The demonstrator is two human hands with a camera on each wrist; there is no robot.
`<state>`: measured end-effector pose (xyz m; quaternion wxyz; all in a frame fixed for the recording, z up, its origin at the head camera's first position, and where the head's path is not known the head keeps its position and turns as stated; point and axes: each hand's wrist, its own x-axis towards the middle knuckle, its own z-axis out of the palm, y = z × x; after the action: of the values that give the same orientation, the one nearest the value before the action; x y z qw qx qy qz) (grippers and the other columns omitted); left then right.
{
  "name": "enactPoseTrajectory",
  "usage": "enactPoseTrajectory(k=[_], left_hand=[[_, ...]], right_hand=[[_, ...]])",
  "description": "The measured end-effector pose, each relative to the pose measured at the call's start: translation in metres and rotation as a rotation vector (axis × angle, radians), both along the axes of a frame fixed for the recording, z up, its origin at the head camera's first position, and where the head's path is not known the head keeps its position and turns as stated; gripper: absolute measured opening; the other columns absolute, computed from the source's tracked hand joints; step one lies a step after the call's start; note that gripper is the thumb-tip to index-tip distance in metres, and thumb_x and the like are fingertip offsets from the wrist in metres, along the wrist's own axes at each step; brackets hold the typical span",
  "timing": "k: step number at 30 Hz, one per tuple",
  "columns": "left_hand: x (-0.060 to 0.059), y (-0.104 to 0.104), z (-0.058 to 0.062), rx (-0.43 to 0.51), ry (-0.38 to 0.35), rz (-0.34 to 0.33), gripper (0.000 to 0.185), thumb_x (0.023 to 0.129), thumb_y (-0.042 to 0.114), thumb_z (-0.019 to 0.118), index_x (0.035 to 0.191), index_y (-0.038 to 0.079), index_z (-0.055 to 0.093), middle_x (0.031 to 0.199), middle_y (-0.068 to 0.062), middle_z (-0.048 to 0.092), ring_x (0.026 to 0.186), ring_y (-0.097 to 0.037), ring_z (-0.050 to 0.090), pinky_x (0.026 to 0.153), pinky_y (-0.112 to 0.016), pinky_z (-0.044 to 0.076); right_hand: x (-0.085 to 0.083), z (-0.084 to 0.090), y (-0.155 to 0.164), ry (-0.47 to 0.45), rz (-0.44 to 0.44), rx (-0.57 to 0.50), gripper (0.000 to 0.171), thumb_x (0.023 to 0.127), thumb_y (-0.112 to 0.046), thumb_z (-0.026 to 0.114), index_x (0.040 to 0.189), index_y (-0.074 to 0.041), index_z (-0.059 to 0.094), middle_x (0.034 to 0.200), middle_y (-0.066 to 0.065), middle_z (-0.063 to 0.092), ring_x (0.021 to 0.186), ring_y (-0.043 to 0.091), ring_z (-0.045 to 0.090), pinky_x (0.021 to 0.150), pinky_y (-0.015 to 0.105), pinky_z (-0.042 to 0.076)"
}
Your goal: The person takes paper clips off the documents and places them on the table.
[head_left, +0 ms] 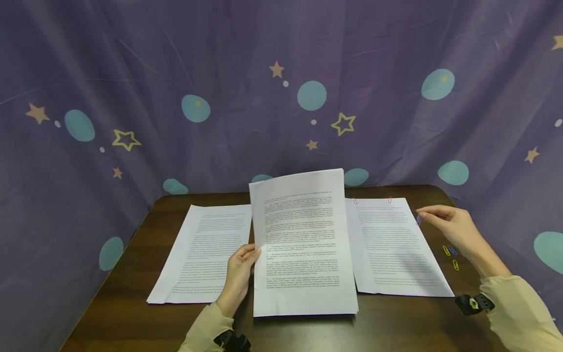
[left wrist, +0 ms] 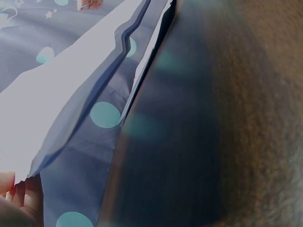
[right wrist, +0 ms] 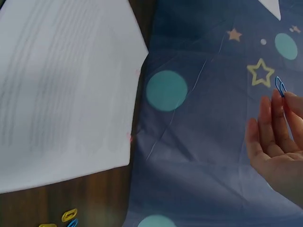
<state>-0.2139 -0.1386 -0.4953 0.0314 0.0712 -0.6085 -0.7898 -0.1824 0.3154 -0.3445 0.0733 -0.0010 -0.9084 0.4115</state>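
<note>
My left hand (head_left: 241, 271) grips the left edge of a stack of printed sheets (head_left: 303, 249), thumb in front, and holds it raised and tilted up over the middle of the table. In the left wrist view the stack's white sheets (left wrist: 61, 80) bend away from the fingers. My right hand (head_left: 453, 232) is lifted at the right and pinches a blue paper clip (right wrist: 280, 87) between thumb and fingertips. Beside that hand lies another printed stack (head_left: 396, 249) with two red paper clips (head_left: 389, 200) on its top edge.
A third printed stack (head_left: 206, 249) lies on the left of the dark wooden table (head_left: 127, 274). Two yellow paper clips (head_left: 455, 265) and a blue one (head_left: 452, 250) lie at the right, under the right forearm's side. A purple patterned curtain (head_left: 246, 98) hangs behind.
</note>
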Motion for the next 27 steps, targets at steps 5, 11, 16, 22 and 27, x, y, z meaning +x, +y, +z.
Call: enactPoseTrajectory(k=[5,11,16,22,27], left_hand=[[-0.001,0.000,-0.001,0.006,0.003,0.000,0.033,0.072,0.015,0.071,0.096,-0.002,0.056,0.080,-0.005,0.065,0.064,-0.010,0.059,0.050,-0.019,0.045],[0.002,0.001,0.006,-0.027,0.017,-0.019,0.036,0.072,0.023,0.072,0.096,0.001,0.058,0.080,-0.002,0.065,0.064,-0.008,0.058,0.050,-0.018,0.044],[0.015,0.003,0.029,-0.035,0.079,-0.055,0.030,0.077,0.021,0.068,0.095,0.000,0.058,0.080,0.000,0.065,0.065,-0.006,0.059,0.052,-0.017,0.045],[0.024,0.007,0.044,-0.038,0.082,-0.049,0.021,0.080,0.010,0.063,0.095,-0.003,0.058,0.079,0.000,0.064,0.065,-0.006,0.058,0.053,-0.017,0.046],[0.023,0.006,0.044,-0.031,0.071,-0.054,0.025,0.078,0.017,0.067,0.094,-0.001,0.059,0.079,0.001,0.065,0.066,-0.006,0.058,0.053,-0.017,0.046]], right_hand=[[0.009,-0.008,0.018,-0.018,0.003,0.015,0.034,0.086,-0.036,0.055,0.103,-0.008,0.063,0.087,-0.028,0.057,0.083,-0.014,0.044,0.066,0.014,0.037],[0.017,-0.024,0.048,-0.056,0.009,0.052,0.038,0.086,-0.033,0.056,0.104,-0.001,0.062,0.083,-0.022,0.061,0.076,-0.014,0.049,0.064,0.017,0.038],[0.020,-0.042,0.075,-0.093,0.009,0.057,0.035,0.087,-0.030,0.056,0.102,0.001,0.063,0.081,-0.026,0.058,0.074,-0.012,0.050,0.066,0.021,0.036],[0.025,-0.056,0.094,-0.110,0.017,0.097,0.033,0.086,-0.027,0.057,0.099,0.003,0.063,0.080,-0.023,0.059,0.072,-0.013,0.050,0.060,0.013,0.038],[0.031,-0.067,0.107,-0.152,0.011,0.087,0.030,0.087,-0.024,0.056,0.096,0.005,0.064,0.075,-0.017,0.062,0.067,-0.007,0.053,0.055,0.016,0.041]])
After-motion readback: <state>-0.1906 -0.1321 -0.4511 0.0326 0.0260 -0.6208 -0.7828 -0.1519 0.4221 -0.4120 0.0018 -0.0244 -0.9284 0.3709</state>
